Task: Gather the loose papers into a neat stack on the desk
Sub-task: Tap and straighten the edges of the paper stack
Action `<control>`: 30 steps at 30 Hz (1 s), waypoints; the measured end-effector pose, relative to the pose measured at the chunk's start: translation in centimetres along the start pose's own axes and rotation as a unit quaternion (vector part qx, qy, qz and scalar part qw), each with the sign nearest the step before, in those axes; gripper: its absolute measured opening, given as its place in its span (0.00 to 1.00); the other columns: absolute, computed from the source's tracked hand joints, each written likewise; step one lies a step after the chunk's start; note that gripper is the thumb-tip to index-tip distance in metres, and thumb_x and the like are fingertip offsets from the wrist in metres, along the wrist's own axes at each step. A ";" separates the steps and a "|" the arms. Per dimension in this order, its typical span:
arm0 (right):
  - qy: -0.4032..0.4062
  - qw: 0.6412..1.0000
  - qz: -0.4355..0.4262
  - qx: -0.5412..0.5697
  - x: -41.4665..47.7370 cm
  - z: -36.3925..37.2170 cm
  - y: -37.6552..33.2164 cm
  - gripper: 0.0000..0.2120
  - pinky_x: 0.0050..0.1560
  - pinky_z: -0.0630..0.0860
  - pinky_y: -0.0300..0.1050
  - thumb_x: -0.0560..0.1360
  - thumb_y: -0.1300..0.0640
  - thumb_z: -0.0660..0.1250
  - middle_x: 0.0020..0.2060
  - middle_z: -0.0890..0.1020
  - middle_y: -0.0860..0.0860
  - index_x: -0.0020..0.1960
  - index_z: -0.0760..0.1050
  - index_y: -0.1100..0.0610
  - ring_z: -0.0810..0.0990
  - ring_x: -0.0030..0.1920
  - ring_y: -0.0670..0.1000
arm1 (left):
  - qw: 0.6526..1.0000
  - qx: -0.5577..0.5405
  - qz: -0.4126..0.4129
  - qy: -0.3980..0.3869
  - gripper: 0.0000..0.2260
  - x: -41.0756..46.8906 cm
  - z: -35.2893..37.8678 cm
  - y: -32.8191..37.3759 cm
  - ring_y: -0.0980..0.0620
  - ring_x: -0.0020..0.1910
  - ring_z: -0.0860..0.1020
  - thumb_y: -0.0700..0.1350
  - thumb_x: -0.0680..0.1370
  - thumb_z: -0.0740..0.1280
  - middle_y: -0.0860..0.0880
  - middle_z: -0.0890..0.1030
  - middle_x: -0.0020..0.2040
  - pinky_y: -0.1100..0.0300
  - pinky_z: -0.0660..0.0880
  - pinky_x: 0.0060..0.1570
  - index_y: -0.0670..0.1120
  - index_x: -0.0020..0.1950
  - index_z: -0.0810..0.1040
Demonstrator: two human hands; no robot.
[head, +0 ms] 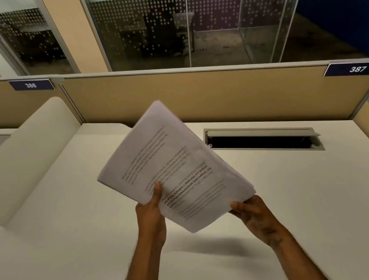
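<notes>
Holding the papers (175,167) up off the desk (72,225), I have my left hand (150,217) pinching their near left edge, thumb on top, and my right hand (251,213) gripping the near right corner. The cable hatch (263,140) behind is open and dark inside; I cannot tell its contents.

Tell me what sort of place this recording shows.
Most likely an open-plan office. A numbered sign on a low partition marks each desk, the desk has a cable hatch, and glass walls stand behind. Both hands hold papers.
</notes>
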State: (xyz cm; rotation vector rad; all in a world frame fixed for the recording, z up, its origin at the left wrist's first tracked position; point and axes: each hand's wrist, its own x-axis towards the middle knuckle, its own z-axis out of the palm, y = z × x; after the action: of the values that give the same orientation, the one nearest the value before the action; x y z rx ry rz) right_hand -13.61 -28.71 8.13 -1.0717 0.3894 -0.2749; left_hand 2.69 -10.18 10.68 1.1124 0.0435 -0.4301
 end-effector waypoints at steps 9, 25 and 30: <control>0.114 0.987 -0.094 -0.063 1.4 2.2 -3.5 0.15 0.51 0.82 0.58 0.70 0.60 0.72 0.50 0.86 0.56 0.55 0.82 0.50 0.84 0.50 0.56 | 0.994 -0.068 -0.045 -0.079 0.24 -0.3 -3.6 -0.2 0.46 0.61 0.82 0.46 0.75 0.69 0.43 0.82 0.65 0.50 0.78 0.61 0.43 0.71 0.74; 0.062 0.974 -0.031 -0.216 2.3 -1.9 -2.1 0.19 0.49 0.83 0.47 0.66 0.50 0.78 0.48 0.88 0.53 0.56 0.83 0.50 0.86 0.50 0.54 | 0.967 0.239 0.010 -0.083 0.12 2.3 -5.3 0.9 0.46 0.42 0.85 0.53 0.70 0.77 0.47 0.88 0.42 0.51 0.80 0.43 0.46 0.46 0.86; 0.086 0.976 0.014 -0.199 1.8 -2.1 1.0 0.32 0.47 0.82 0.43 0.53 0.38 0.81 0.49 0.88 0.52 0.53 0.84 0.49 0.86 0.51 0.50 | 0.973 0.227 -0.019 -0.046 0.18 0.4 -6.4 -2.1 0.46 0.42 0.85 0.59 0.67 0.76 0.46 0.88 0.42 0.55 0.81 0.40 0.46 0.47 0.86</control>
State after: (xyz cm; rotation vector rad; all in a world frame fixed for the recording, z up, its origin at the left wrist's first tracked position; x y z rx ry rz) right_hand -12.87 -30.62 6.10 -1.4387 0.6315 -0.2717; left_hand 3.42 -5.50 5.89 1.5413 -0.1220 -0.5420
